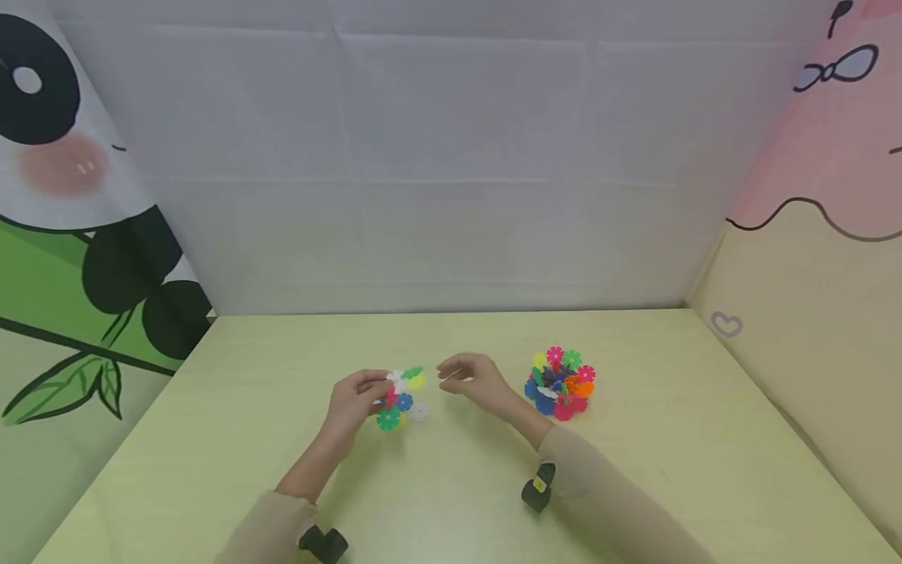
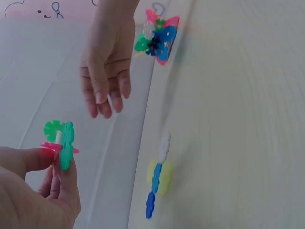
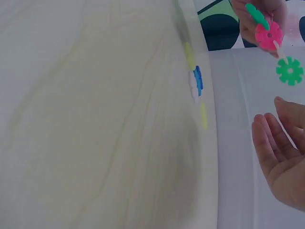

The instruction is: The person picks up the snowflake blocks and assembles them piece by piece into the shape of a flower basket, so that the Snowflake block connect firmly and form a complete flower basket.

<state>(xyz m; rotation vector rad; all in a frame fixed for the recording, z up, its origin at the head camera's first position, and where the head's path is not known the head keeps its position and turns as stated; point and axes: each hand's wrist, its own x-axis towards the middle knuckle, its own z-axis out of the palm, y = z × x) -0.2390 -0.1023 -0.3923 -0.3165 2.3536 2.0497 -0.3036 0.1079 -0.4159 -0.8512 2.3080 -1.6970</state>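
Between thumb and fingers, my left hand (image 1: 350,405) pinches a small joined piece of notched plastic snowflake discs. It includes a pink disc (image 3: 268,34), a white one mostly hidden, and green discs (image 2: 68,145) at its ends. A short gap to the right, my right hand (image 1: 482,382) hovers over the table with its fingers loosely bent and nothing in them. Loose discs lie on the table by the left hand: a white disc (image 1: 420,411), blue discs (image 2: 156,177) and yellow discs (image 2: 165,181).
A mixed-colour cluster of snowflake discs (image 1: 569,407) sits on the pale table (image 1: 451,501) to the right of the right hand. Behind the table stands a white cloth backdrop (image 1: 451,196). Cartoon-printed panels (image 1: 803,313) flank both sides.
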